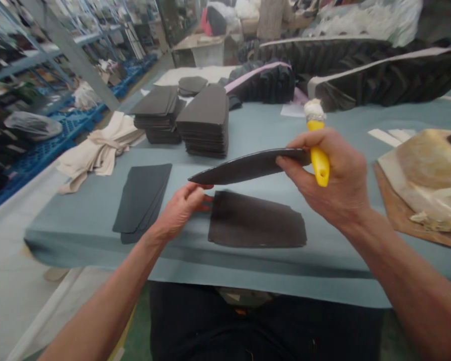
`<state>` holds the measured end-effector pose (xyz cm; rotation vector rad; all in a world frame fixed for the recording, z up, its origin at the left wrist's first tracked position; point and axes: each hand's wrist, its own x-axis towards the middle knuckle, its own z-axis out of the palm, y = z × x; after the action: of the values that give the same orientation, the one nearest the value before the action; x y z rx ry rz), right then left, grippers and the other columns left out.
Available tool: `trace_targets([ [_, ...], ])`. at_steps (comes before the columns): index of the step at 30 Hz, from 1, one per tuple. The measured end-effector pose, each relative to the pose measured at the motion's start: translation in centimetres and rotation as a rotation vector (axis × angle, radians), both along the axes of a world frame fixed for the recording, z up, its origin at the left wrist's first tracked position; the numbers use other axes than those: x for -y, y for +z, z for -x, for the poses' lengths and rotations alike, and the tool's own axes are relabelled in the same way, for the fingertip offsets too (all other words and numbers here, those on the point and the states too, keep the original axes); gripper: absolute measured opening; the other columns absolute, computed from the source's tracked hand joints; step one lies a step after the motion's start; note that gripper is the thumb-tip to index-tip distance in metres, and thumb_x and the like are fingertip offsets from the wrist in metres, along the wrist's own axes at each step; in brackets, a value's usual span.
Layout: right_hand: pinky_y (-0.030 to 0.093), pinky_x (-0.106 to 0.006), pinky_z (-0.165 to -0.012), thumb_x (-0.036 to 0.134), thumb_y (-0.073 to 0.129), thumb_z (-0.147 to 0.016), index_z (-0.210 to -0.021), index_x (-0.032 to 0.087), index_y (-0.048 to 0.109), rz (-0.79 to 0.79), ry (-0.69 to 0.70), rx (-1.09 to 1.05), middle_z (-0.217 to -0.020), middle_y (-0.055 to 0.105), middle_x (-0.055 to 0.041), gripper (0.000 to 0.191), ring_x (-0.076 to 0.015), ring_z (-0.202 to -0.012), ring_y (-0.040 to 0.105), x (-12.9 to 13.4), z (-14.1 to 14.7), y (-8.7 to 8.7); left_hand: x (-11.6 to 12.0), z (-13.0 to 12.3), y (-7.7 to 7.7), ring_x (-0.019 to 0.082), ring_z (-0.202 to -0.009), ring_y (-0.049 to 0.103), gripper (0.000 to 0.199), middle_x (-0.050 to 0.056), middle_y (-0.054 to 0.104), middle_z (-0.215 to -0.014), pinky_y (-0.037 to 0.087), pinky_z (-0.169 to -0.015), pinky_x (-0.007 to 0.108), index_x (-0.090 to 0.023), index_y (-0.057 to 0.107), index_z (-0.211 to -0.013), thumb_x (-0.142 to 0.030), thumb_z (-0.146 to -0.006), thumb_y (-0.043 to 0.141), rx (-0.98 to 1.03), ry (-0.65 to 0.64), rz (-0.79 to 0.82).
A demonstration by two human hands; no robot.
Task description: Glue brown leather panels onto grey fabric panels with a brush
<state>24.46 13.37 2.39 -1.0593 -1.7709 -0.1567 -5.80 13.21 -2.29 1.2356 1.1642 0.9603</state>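
In my right hand (338,170) is a thin dark panel (244,168), pinched by its right end between thumb and fingers. The same hand also keeps a brush with a yellow handle (319,160), its pale bristles pointing up. My left hand (186,205) is at the panel's left end, fingers partly stretched out and touching or just under its lower edge; the thumb is not over the panel. Below the raised panel, another dark panel (257,220) lies flat on the blue-green table cover (180,265). Left of my left hand lies a fanned set of dark panels (141,200).
Two tall stacks of dark panels (205,120) (156,113) stand farther back. Pale cloth strips (101,145) lie at the left edge. A stained, glue-crusted container (428,175) sits on a brown board at right. Long rows of dark pieces (391,75) line the back.
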Motion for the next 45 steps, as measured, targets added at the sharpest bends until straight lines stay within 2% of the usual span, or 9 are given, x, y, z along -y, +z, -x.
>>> trace_targets([
  [3,0.056,-0.031,-0.065,0.041,0.079,-0.096,-0.102,0.03,0.069,-0.09,-0.012,-0.018,-0.088,0.072,0.0016,0.016,-0.0179,-0.073,0.067,-0.4,0.8,-0.1,-1.2,-0.2,-0.6,0.02,-0.094,0.072,0.054,0.007,0.08,-0.107,0.058,-0.083,0.027,-0.019,0.079,-0.111,-0.056,-0.075,0.095,-0.069,0.054,-0.1],
  [8,0.053,-0.03,-0.064,0.044,0.077,-0.095,-0.096,0.026,0.07,-0.016,-0.109,-0.089,-0.084,0.071,0.0013,0.019,-0.0164,-0.069,0.063,0.6,1.7,0.2,-2.6,-0.8,-0.1,0.023,-0.106,0.073,0.051,0.005,0.083,-0.106,0.057,-0.103,0.035,-0.018,0.081,-0.104,-0.059,-0.076,0.092,0.034,0.083,-0.243],
  [16,0.058,-0.031,-0.072,0.056,0.075,-0.096,-0.101,0.025,0.072,0.058,-0.28,-0.169,-0.089,0.077,-0.0007,0.031,-0.0196,-0.077,0.073,1.9,0.1,-2.3,-1.9,0.0,4.6,0.024,-0.101,0.074,0.03,0.006,0.083,-0.104,0.059,-0.095,0.035,-0.018,0.085,-0.112,-0.042,-0.097,0.075,-0.077,-0.106,-0.452],
  [22,0.06,-0.029,-0.074,0.056,0.062,-0.107,-0.109,0.022,0.067,-0.016,-0.371,-0.009,-0.106,0.085,-0.0063,0.034,-0.0198,-0.084,0.082,3.5,-2.7,-5.8,-4.7,-0.4,6.8,0.022,-0.097,0.073,0.032,0.006,0.082,-0.102,0.058,-0.089,0.031,-0.017,0.083,-0.115,-0.042,-0.097,0.074,-0.121,-0.085,-0.488],
  [29,0.063,-0.028,-0.072,0.05,0.056,-0.112,-0.108,0.021,0.066,-0.04,-0.339,0.141,-0.104,0.085,-0.0076,0.031,-0.0202,-0.082,0.084,5.6,-5.5,-10.0,-10.7,-2.2,8.7,0.019,-0.074,0.072,0.043,0.003,0.079,-0.082,0.06,-0.066,0.028,-0.016,0.08,-0.098,-0.038,-0.066,0.098,0.244,0.25,-0.283],
  [32,0.064,-0.029,-0.072,0.05,0.054,-0.113,-0.109,0.02,0.066,-0.021,-0.344,0.143,-0.104,0.085,-0.0074,0.032,-0.0202,-0.081,0.084,6.0,-5.9,-11.3,-14.3,-2.7,9.9,0.017,-0.068,0.071,0.031,-0.001,0.075,-0.075,0.06,-0.062,0.025,-0.017,0.076,-0.098,-0.028,-0.074,0.091,0.302,0.373,-0.245],
  [37,0.065,-0.029,-0.077,0.05,0.053,-0.113,-0.11,0.021,0.066,-0.001,-0.357,0.147,-0.108,0.084,-0.0061,0.032,-0.0197,-0.086,0.084,6.1,-5.7,-12.2,-19.9,-3.8,10.7,0.015,-0.071,0.073,0.016,-0.003,0.071,-0.072,0.066,-0.075,0.03,-0.019,0.069,-0.102,-0.011,-0.089,0.074,0.387,0.569,-0.124],
  [40,0.066,-0.029,-0.081,0.05,0.052,-0.113,-0.111,0.022,0.066,0.01,-0.34,0.163,-0.109,0.084,-0.005,0.031,-0.0194,-0.088,0.084,6.0,-5.8,-12.5,-22.1,-4.6,10.4,0.016,-0.08,0.074,0.015,0.0,0.074,-0.089,0.066,-0.078,0.033,-0.017,0.069,-0.113,-0.015,-0.098,0.072,0.427,0.642,-0.04],
  [45,0.065,-0.029,-0.078,0.05,0.051,-0.114,-0.11,0.022,0.066,0.031,-0.359,0.126,-0.106,0.084,-0.0044,0.032,-0.0192,-0.086,0.083,6.0,-5.8,-12.3,-23.5,-5.4,10.0,0.023,-0.109,0.073,0.039,0.01,0.07,-0.13,0.066,-0.092,0.043,-0.017,0.066,-0.135,-0.041,-0.105,0.072,0.47,0.713,0.032],
])
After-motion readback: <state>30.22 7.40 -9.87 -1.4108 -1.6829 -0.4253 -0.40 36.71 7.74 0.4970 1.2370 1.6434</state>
